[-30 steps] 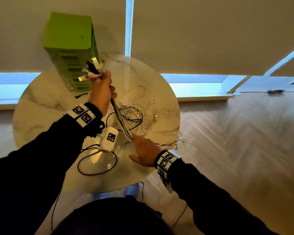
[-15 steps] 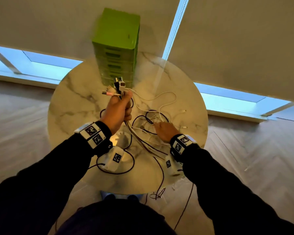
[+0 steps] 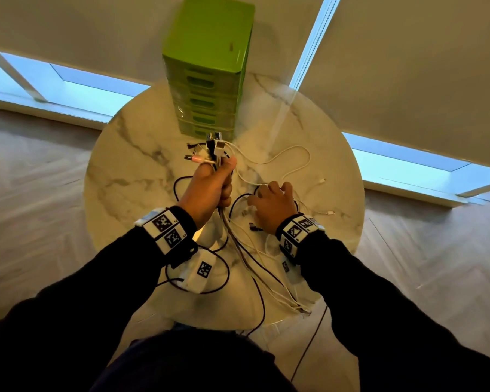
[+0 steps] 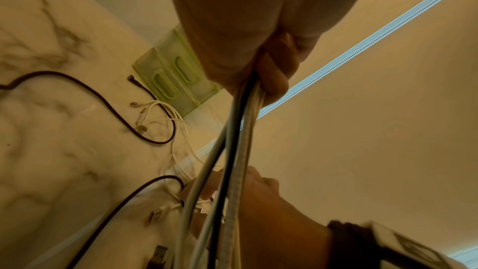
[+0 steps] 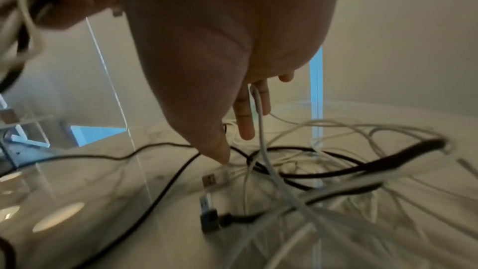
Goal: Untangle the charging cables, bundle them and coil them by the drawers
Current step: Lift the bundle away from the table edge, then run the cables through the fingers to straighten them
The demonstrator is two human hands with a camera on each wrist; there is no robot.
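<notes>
A green drawer tower [image 3: 207, 66] [image 4: 175, 81] stands at the far edge of the round marble table [image 3: 125, 171]. Just in front of it my left hand [image 3: 210, 185] [image 4: 258, 64] grips a bundle of cables [image 3: 232, 239] [image 4: 238, 130] in a fist. Their plug ends [image 3: 212, 148] stick up above the fist, and the strands trail down to the table's front edge. My right hand [image 3: 272, 202] [image 5: 232, 69] hovers over the loose tangle of black and white cables [image 3: 269, 165] [image 5: 297, 171]. Its fingers [image 5: 245, 122] point down, with a white cable running between them.
Several cable ends hang over the table's near edge [image 3: 294, 304] toward the wooden floor [image 3: 436, 264]. Loose USB plugs [image 5: 209, 179] lie on the marble. A white tagged unit on a black lead [image 3: 201, 273] hangs under my left wrist. Pale blinds and low window strips lie behind the table.
My right hand has moved from the table's near edge up onto the tangle in the middle. The left hand keeps its grip on the bundle, now lower and in front of the drawers.
</notes>
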